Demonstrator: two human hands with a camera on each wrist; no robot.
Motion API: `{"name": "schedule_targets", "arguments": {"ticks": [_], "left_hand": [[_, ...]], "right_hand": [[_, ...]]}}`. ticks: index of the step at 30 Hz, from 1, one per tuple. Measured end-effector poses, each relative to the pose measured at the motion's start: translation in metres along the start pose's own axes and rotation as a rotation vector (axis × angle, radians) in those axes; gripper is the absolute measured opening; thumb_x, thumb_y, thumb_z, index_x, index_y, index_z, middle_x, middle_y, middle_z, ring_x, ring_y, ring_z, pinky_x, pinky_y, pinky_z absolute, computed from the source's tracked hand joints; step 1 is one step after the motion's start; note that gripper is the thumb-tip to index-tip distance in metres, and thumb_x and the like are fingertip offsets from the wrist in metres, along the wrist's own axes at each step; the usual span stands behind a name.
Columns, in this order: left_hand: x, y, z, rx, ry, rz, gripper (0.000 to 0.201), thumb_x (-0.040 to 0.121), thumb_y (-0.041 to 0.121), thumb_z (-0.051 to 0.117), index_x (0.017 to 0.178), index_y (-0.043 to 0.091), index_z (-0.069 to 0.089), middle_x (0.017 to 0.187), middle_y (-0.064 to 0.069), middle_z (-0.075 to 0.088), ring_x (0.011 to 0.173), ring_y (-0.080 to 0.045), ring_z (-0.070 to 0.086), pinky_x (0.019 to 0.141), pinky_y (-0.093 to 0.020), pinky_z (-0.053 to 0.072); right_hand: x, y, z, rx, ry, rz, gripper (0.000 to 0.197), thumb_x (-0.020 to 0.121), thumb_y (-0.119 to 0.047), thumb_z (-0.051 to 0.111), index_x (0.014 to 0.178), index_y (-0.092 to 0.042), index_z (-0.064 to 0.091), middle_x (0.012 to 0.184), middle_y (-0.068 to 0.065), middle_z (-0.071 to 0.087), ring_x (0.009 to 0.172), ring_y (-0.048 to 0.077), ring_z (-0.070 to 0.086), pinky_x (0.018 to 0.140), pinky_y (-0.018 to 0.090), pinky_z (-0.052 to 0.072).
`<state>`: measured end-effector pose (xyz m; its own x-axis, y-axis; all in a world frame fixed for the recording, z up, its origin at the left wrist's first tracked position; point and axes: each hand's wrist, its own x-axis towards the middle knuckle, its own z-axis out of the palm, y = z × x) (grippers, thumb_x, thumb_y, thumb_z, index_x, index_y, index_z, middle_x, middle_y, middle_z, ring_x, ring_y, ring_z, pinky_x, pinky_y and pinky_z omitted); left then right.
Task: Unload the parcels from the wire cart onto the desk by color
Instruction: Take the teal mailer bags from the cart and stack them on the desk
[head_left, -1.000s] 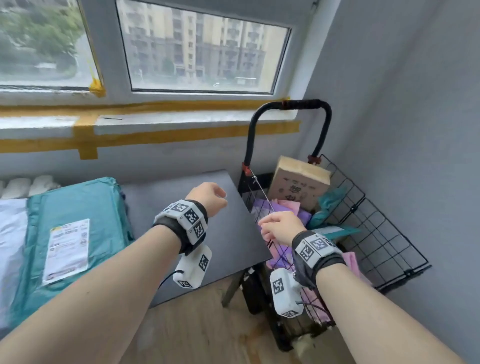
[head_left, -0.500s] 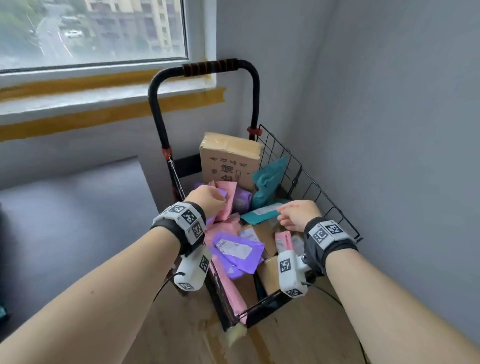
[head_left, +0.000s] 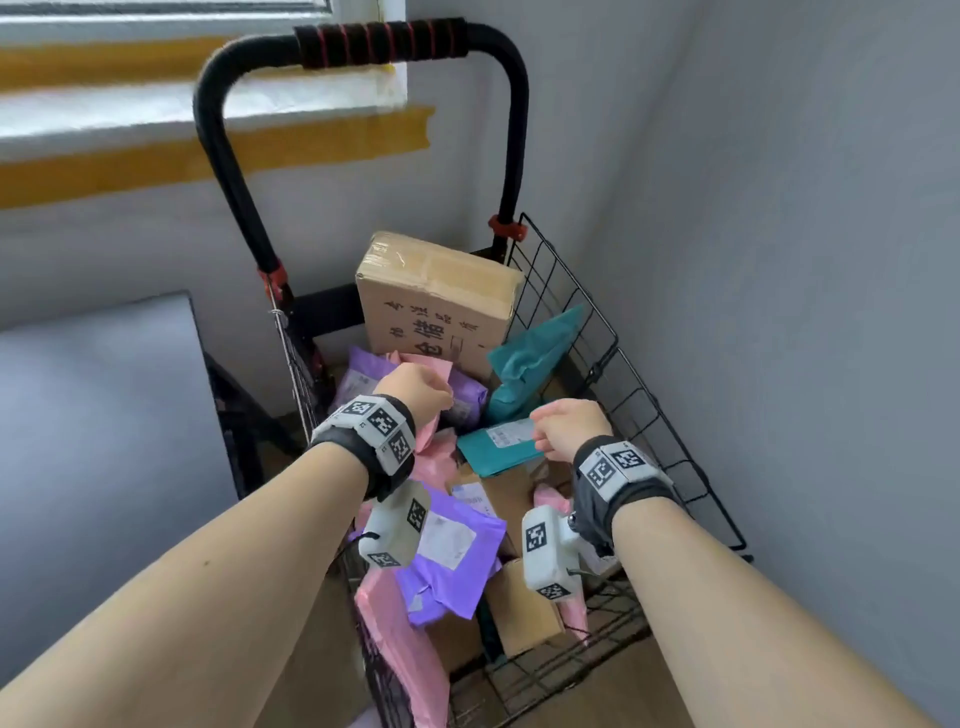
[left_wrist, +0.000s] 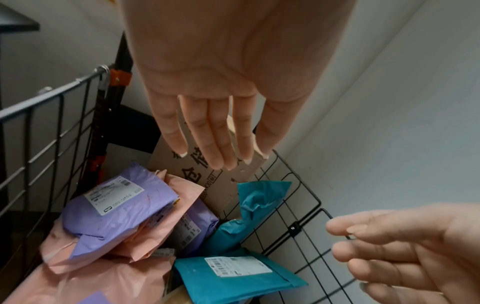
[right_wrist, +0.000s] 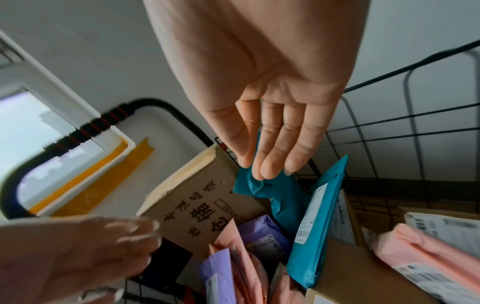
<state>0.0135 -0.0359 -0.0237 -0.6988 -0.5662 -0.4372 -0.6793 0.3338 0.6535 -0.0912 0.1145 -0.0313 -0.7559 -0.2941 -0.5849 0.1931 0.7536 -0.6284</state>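
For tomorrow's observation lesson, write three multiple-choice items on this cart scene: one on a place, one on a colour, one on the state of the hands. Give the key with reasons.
1. Where does the cardboard box stand in the wire cart?
A. at the handle end
B. at the near end
C. on the floor outside

2. What colour is the flat labelled parcel nearest the right hand?
A. pink
B. teal
C. purple

3. What are the two hands holding?
A. the box
B. a pink parcel each
C. nothing

Key:
1 A, the box leans below the black handle.
2 B, the teal mailer lies just beside that hand.
3 C, both wrist views show the left hand and the right hand with fingers straight above the parcels.
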Motion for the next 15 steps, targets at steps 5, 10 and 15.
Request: {"name": "schedule_targets", "arguments": {"ticks": [5, 10, 15], "left_hand": [[0.055, -0.001, 0.009, -0.130, 0.035, -0.082, 0.017, 0.087, 0.009, 0.057, 0.099, 0.007, 0.070, 0.109, -0.012, 0.067, 0.105, -0.026, 0.060, 0.087, -0.026, 0.044], [0.099, -0.001, 0.027, -0.222, 0.063, -0.173, 0.018, 0.087, 0.010, 0.056, 0.100, 0.011, 0.069, 0.110, -0.009, 0.067, 0.104, -0.026, 0.061, 0.091, -0.030, 0.047], [0.125, -0.011, 0.057, -0.249, 0.083, -0.280, 0.024, 0.090, 0.017, 0.055, 0.111, 0.011, 0.066, 0.111, -0.011, 0.068, 0.104, -0.026, 0.062, 0.089, -0.029, 0.046]], "right_hand": [[0.049, -0.019, 0.006, -0.210, 0.000, -0.120, 0.027, 0.081, -0.010, 0.057, 0.101, -0.024, 0.069, 0.112, 0.005, 0.068, 0.104, 0.025, 0.063, 0.094, 0.037, 0.051], [0.111, -0.053, -0.026, -0.355, 0.223, -0.280, 0.031, 0.090, -0.010, 0.050, 0.117, -0.021, 0.062, 0.126, 0.004, 0.054, 0.105, 0.025, 0.057, 0.079, 0.024, 0.040], [0.180, -0.065, -0.027, -0.475, 0.142, -0.187, 0.034, 0.092, -0.031, 0.048, 0.126, -0.027, 0.052, 0.129, 0.006, 0.049, 0.098, 0.031, 0.059, 0.080, 0.029, 0.044]]}}
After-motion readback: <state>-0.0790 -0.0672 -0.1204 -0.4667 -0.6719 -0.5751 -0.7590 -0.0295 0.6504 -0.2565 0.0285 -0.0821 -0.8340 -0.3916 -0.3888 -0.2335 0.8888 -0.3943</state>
